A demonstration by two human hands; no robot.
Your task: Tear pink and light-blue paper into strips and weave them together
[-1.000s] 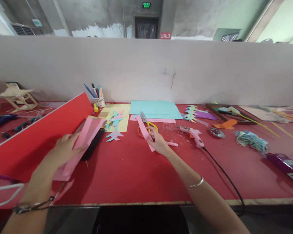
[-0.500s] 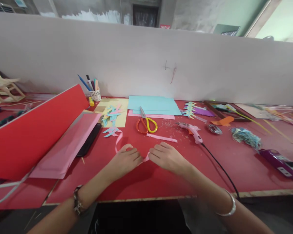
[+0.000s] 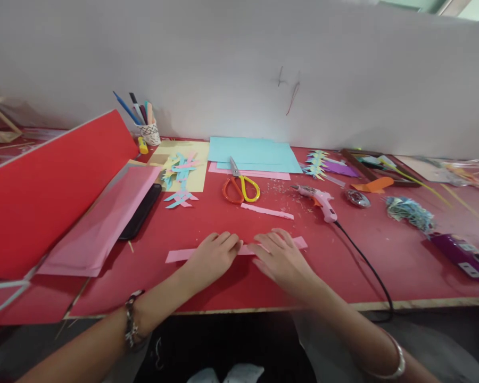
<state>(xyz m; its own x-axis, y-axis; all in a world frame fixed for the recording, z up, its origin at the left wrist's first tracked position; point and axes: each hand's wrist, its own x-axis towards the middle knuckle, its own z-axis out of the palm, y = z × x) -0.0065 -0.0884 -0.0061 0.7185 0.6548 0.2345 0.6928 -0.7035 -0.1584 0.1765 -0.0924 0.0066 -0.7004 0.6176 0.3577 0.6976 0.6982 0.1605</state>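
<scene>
A pink paper strip (image 3: 179, 255) lies crosswise near the table's front edge, with both hands over its middle. My left hand (image 3: 215, 255) is closed, its thumb and fingertips pinching the strip near the centre. On the right, my right hand (image 3: 281, 254) rests over the strip with its fingers spread; the strip's far end shows past it. Just beyond the hands are a narrower pink strip (image 3: 267, 211) and scissors (image 3: 241, 186) with one red and one yellow handle. Woven blue, pink and yellow paper strips (image 3: 182, 181) sit to the left.
A pink glue gun (image 3: 319, 202) trails a black cord on the right, near an orange paper piece (image 3: 374, 185) and a purple power strip (image 3: 461, 258). Light-blue sheets (image 3: 255, 151) lie by the white partition (image 3: 223, 69). A red board (image 3: 64, 197) leans at left beside a pen cup (image 3: 149, 133).
The pink strip, curled between my hands before, now lies flat across the table. My right hand has spread its fingers. The view has tilted down.
</scene>
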